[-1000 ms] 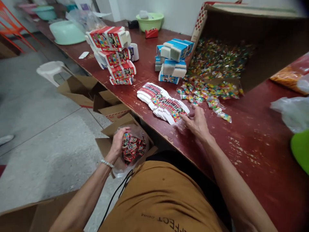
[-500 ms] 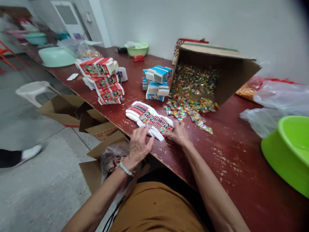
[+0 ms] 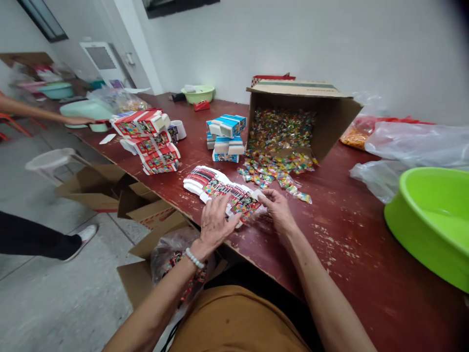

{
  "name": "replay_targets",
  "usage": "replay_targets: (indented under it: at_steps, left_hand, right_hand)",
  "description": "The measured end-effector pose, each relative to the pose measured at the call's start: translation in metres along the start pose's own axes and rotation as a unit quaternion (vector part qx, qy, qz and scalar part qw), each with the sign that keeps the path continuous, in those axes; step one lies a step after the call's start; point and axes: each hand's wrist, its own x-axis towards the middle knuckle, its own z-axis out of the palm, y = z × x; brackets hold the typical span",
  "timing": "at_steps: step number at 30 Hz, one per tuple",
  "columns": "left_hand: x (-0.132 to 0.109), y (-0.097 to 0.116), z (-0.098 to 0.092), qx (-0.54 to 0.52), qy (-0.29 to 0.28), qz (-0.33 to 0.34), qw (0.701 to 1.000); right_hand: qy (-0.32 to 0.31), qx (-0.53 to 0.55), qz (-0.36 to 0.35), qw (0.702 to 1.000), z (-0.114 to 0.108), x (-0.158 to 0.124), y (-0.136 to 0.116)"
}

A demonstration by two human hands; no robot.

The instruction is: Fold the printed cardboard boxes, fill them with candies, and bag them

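Note:
A fanned row of flat red printed cartons [image 3: 214,187] lies near the front edge of the worn red table [image 3: 351,234]. My left hand [image 3: 216,222] rests on the near end of that row, fingers curled over the last carton. My right hand [image 3: 277,209] pinches the same carton from the right side. Just beyond lies a spill of small colourful wrapped candies [image 3: 273,171] from a tipped cardboard box [image 3: 330,115]. Below the table edge, a bag-lined box holds filled red packs [image 3: 179,264].
Stacks of red cartons [image 3: 150,142] and blue cartons [image 3: 225,137] stand farther back. A green basin [image 3: 432,220] and plastic bags [image 3: 410,151] sit at the right. Open boxes [image 3: 110,188] and a white stool [image 3: 51,161] stand on the floor. Another person's arm [image 3: 40,113] and leg [image 3: 40,239] are at left.
My left hand came up from the box of filled packs onto the fanned cartons. My right hand stayed at the row's end. The view tilted up; another person's arm and leg appeared.

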Motion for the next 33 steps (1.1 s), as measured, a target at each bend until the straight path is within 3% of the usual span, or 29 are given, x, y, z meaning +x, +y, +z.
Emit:
replay_targets:
  at_steps: [1,2,3,4,6,7,8,12,20,23,26,30,33]
  left_hand:
    - [0.000,0.004,-0.007,-0.100,-0.042,-0.030,0.994]
    - [0.000,0.009,-0.014,-0.223,-0.112,-0.067,0.966]
    - [-0.001,0.012,-0.020,-0.350,-0.199,-0.105,0.909]
    - [-0.003,0.015,-0.025,-0.459,-0.283,-0.139,0.831]
    - [-0.010,0.020,-0.030,-0.602,-0.382,-0.183,0.677]
    - [-0.014,0.021,-0.031,-0.640,-0.390,-0.196,0.633]
    - [-0.018,0.022,-0.032,-0.660,-0.379,-0.204,0.616]
    - [-0.029,0.025,-0.033,-0.659,-0.307,-0.217,0.651]
    - [-0.030,0.029,-0.036,-0.589,-0.234,-0.201,0.747]
    - [-0.030,0.029,-0.031,-0.590,-0.209,-0.217,0.749]
    - [-0.029,0.026,-0.025,-0.610,-0.185,-0.233,0.735]
    - [-0.026,0.023,-0.023,-0.581,-0.154,-0.189,0.776]
    - [-0.030,0.028,-0.025,-0.569,-0.065,-0.182,0.799]
  right_hand:
    - [-0.027,0.023,-0.005,0.999,-0.002,-0.006,-0.007]
    - [-0.062,0.052,-0.009,0.997,-0.003,-0.012,-0.015]
    - [-0.102,0.084,-0.014,0.991,-0.003,-0.017,-0.021]
    - [-0.142,0.116,-0.017,0.983,-0.001,-0.023,-0.027]
    - [-0.198,0.164,-0.016,0.966,0.005,-0.031,-0.036]
    - [-0.209,0.175,-0.014,0.962,0.009,-0.034,-0.039]
    - [-0.215,0.181,-0.013,0.960,0.012,-0.036,-0.041]
    - [-0.219,0.189,-0.011,0.957,0.022,-0.044,-0.045]
    - [-0.260,0.219,0.005,0.940,0.023,-0.068,-0.045]
    - [-0.258,0.185,0.009,0.948,0.025,-0.072,-0.043]
    - [-0.214,0.138,0.007,0.967,0.027,-0.072,-0.039]
    - [-0.139,0.082,-0.040,0.986,0.025,-0.066,-0.035]
    - [-0.113,0.072,-0.053,0.990,0.023,-0.063,-0.032]
